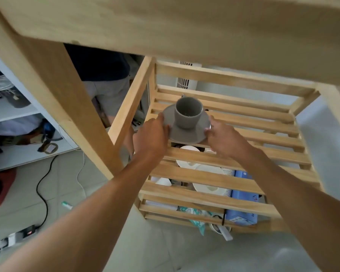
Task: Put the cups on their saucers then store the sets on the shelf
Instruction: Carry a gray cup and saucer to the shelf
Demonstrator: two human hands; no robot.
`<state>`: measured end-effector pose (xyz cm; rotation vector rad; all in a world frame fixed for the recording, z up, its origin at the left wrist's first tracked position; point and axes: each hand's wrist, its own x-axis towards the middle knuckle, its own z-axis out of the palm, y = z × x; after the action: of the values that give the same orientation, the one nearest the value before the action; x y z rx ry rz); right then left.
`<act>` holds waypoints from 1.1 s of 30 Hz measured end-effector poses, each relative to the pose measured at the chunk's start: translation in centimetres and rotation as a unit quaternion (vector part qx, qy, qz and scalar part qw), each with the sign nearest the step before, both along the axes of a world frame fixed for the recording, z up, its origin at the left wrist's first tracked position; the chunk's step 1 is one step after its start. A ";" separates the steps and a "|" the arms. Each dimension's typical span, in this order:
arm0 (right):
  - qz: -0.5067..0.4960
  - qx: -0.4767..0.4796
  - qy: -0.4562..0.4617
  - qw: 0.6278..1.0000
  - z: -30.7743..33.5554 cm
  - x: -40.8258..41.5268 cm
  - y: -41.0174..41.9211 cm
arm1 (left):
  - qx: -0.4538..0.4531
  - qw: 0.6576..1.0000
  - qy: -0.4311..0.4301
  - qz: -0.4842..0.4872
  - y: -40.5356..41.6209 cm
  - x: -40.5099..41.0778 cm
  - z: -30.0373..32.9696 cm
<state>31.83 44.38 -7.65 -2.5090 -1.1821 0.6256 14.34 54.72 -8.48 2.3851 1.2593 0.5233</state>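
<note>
A grey cup (pixel 188 111) stands upright on a grey saucer (pixel 186 133). The set is at the far left part of a wooden slatted shelf (pixel 243 138), just over its slats; I cannot tell whether the saucer touches them. My left hand (pixel 152 134) grips the saucer's left rim. On the opposite rim, my right hand (pixel 223 137) holds the saucer. Both arms reach in under the wooden tabletop (pixel 185 26).
White plates and bowls (pixel 204 173), a blue box (pixel 241 203) and a crumpled wrapper (pixel 194 216) lie on the lower shelf beneath the slats. A person's legs (pixel 106 91) stand behind the table leg (pixel 71 107). Cables and a power strip (pixel 26 231) lie on the floor at left.
</note>
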 end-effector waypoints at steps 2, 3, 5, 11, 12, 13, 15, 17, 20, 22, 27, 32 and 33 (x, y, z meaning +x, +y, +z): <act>0.008 -0.021 -0.020 1.000 0.2 0.4 0.8 | 0.002 1.000 0.007 0.009 0.5 0.4 0.1; 0.012 -0.028 -0.032 0.999 0.3 0.7 1.1 | -0.001 1.000 0.013 0.014 0.7 0.5 0.1; 0.017 -0.034 -0.050 0.998 0.6 1.3 1.5 | 0.002 0.999 0.025 0.024 1.0 0.9 0.0; 0.028 -0.043 -0.085 0.995 0.8 2.4 2.9 | 0.037 0.994 0.093 0.053 2.7 2.3 0.3; 0.029 -0.045 -0.095 0.994 0.6 2.6 3.2 | 0.036 0.993 0.098 0.053 3.2 2.5 0.1; 0.034 -0.044 -0.108 0.993 0.4 2.7 3.5 | 0.031 0.994 0.096 0.051 3.6 2.8 0.0; 0.044 -0.049 -0.122 0.990 0.2 3.0 3.9 | 0.016 0.995 0.085 0.044 4.4 3.2 -0.4; 0.037 -0.047 -0.117 0.991 0.2 3.2 4.1 | 0.005 0.996 0.073 0.042 4.8 3.5 -0.7; 0.026 -0.043 -0.112 0.992 0.5 3.0 4.1 | 0.000 0.997 0.069 0.039 5.3 3.6 -0.8; 0.021 -0.042 -0.107 0.993 0.7 2.7 3.9 | -0.001 0.998 0.059 0.034 5.3 3.5 -0.8; -0.009 -0.005 -0.056 0.998 1.0 1.7 2.4 | -0.016 0.999 0.020 0.028 3.5 2.1 0.0; -0.066 0.087 0.039 0.993 1.8 -1.8 -1.2 | -0.120 0.992 -0.030 -0.022 0.5 0.0 1.0; -0.075 0.105 0.050 0.990 2.4 -2.6 -2.1 | -0.130 0.990 -0.035 -0.036 -0.1 -0.5 1.4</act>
<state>29.25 42.32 -5.25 -2.3335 -0.9584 0.5500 13.81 54.61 -7.11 2.1668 1.1324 0.3907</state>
